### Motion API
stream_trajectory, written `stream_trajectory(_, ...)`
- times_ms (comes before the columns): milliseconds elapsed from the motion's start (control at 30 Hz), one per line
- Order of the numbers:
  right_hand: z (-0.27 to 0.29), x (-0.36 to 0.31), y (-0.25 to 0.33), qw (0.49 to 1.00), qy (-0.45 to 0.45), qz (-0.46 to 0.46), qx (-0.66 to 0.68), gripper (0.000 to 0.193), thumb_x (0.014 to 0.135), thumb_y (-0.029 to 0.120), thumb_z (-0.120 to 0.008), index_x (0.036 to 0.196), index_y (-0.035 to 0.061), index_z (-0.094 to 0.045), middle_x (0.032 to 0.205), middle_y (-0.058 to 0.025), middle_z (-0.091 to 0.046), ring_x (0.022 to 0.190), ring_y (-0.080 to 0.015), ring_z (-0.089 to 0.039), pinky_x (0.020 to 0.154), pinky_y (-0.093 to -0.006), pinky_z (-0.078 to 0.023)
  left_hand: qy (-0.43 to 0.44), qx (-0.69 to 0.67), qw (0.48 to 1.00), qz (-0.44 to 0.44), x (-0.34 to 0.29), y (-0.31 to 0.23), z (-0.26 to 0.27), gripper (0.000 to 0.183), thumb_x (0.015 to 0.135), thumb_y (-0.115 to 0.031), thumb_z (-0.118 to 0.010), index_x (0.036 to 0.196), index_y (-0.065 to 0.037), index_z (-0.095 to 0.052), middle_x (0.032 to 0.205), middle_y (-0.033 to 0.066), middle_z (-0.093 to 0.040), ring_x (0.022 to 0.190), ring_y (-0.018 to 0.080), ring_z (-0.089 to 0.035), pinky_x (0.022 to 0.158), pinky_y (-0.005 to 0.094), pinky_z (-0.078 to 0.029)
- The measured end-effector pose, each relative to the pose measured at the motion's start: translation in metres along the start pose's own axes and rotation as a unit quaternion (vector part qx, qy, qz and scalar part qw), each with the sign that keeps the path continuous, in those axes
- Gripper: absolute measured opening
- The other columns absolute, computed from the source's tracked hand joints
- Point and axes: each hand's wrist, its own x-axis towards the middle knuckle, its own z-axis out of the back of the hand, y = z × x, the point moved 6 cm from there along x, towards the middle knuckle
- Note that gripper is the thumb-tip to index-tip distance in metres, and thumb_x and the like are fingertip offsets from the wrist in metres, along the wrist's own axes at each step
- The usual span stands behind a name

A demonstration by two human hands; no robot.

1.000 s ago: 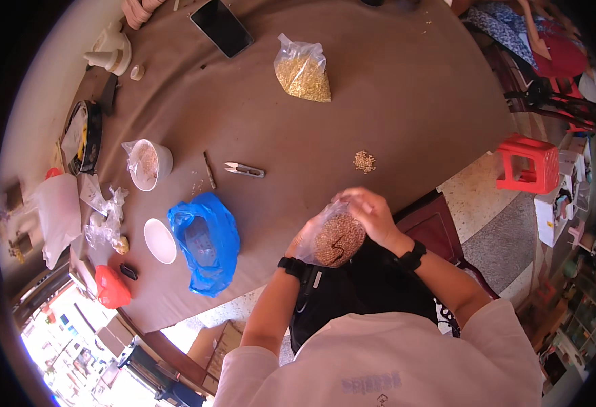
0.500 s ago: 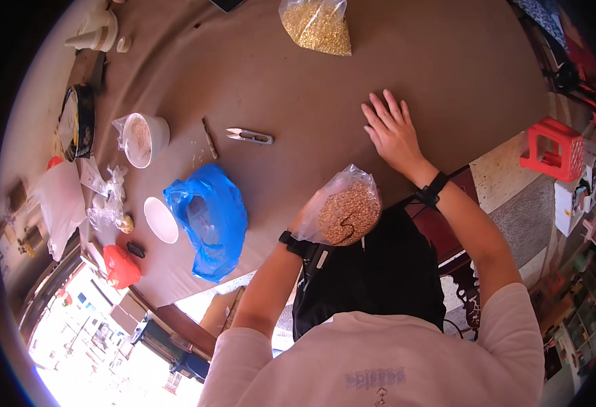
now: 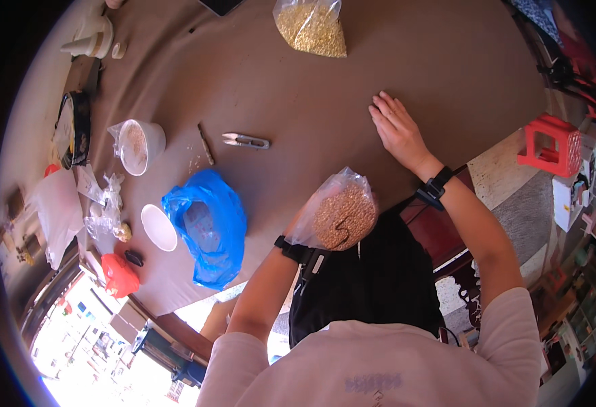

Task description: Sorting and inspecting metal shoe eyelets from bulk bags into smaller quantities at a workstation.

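A clear plastic bag of light brown grains [image 3: 345, 214] rests at the near edge of the table, over my lap. My left hand [image 3: 303, 220] is closed on it, mostly hidden behind the plastic. A dark curved mark shows on the bag. To the right, my right hand [image 3: 398, 130] lies on the brown tablecloth, open and empty, its fingers extended side by side. A dark band circles each wrist. Left of the grain bag sits an open blue plastic bag [image 3: 233, 234], and beyond it lie thread snips [image 3: 246, 141].
At the far side is a bag of yellow grains [image 3: 310, 30]. On the left are a white tub [image 3: 152, 142] of pinkish contents, a white bowl [image 3: 159, 228], a thin brown stick [image 3: 206, 144] and a red bag [image 3: 120, 275]. A red stool [image 3: 551, 144] stands right of the table.
My right hand's fingers have drawn closer together and the hand has shifted slightly right. The grain bag stays in my left hand, tilted slightly differently. The whole view has shifted a little.
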Motion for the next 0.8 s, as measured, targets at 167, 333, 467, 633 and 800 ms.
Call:
stream_trajectory(167, 0.008, 0.002, -0.018, 1.000, -0.003, 0.006, -0.016, 0.029, 0.074, 0.001, -0.058, 0.103, -0.0023, -0.056, 0.115, -0.0140, -0.053, 0.113, -0.0289, -0.048, 0.094, -0.0414, -0.040, -0.018, -0.082, 0.996, 0.014, -0.005, -0.001, -0.016, 0.035, 0.078, -0.021, -0.063, 0.100, 0.003, -0.052, 0.097, 0.0167, -0.055, 0.097, 0.0279, -0.054, 0.088, 0.0377, -0.046)
stream_trajectory(333, 0.024, 0.009, -0.035, 0.999, 0.006, 0.010, 0.032, 0.027, 0.076, -0.003, -0.057, 0.103, -0.0020, -0.057, 0.111, -0.0156, -0.055, 0.110, -0.0303, -0.051, 0.093, -0.0389, -0.042, 0.005, -0.102, 0.994, 0.042, -0.002, 0.001, -0.011, 0.036, 0.077, -0.022, -0.064, 0.100, 0.003, -0.052, 0.098, 0.0162, -0.055, 0.097, 0.0279, -0.055, 0.088, 0.0377, -0.046)
stream_trajectory(467, 0.028, 0.010, -0.035, 0.993, 0.025, -0.030, 0.110, 0.036, 0.076, 0.011, -0.062, 0.110, 0.0018, -0.053, 0.122, -0.0160, -0.047, 0.118, -0.0319, -0.042, 0.096, -0.0468, -0.037, 0.010, -0.053, 0.998, 0.023, -0.002, -0.002, -0.008, 0.037, 0.078, -0.025, -0.063, 0.101, 0.001, -0.053, 0.100, 0.0153, -0.056, 0.099, 0.0274, -0.055, 0.089, 0.0375, -0.046)
stream_trajectory(633, 0.010, 0.010, -0.017, 0.990, 0.140, -0.021, -0.016, 0.066, 0.073, 0.043, -0.064, 0.127, 0.0118, -0.042, 0.138, -0.0186, -0.028, 0.130, -0.0357, -0.021, 0.094, -0.0640, -0.023, 0.022, -0.027, 0.999, 0.023, -0.002, -0.007, -0.013, 0.039, 0.079, -0.027, -0.061, 0.104, 0.000, -0.051, 0.102, 0.0153, -0.056, 0.100, 0.0274, -0.054, 0.089, 0.0377, -0.046)
stream_trajectory(800, 0.006, 0.012, -0.029, 0.989, 0.126, -0.027, -0.072, 0.054, 0.080, 0.034, -0.058, 0.128, 0.0143, -0.042, 0.137, -0.0159, -0.030, 0.128, -0.0350, -0.023, 0.095, -0.0611, -0.024, -0.010, -0.033, 0.999, 0.013, -0.004, -0.009, -0.012, 0.043, 0.080, -0.027, -0.059, 0.111, 0.000, -0.048, 0.104, 0.0160, -0.055, 0.100, 0.0279, -0.055, 0.089, 0.0384, -0.045)
